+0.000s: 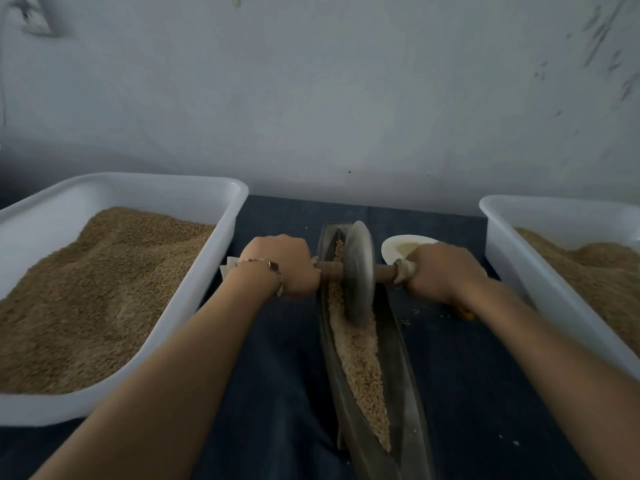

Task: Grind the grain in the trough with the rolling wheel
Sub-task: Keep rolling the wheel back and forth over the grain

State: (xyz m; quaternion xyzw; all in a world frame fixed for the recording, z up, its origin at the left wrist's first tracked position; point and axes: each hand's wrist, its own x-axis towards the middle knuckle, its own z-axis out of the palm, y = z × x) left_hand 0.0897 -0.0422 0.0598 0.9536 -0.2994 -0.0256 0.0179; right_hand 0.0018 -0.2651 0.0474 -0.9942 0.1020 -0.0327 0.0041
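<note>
Two white tubs flank my view; the left tub (214, 209) holds brown grain. My left hand (282, 263) grips the axle (330, 268) left of the rolling wheel (358, 271), which stands upright in the far half of the trough (401, 382), on the grain (360, 358). My right hand (441, 270) grips the axle's cloth-wrapped right end, near the right tub (502, 237).

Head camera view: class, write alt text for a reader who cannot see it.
Two bare hands, left hand and right hand, grip the axle of a grey metal rolling wheel standing in a long narrow dark trough of tan grain. White plastic tubs of grain flank it.
</note>
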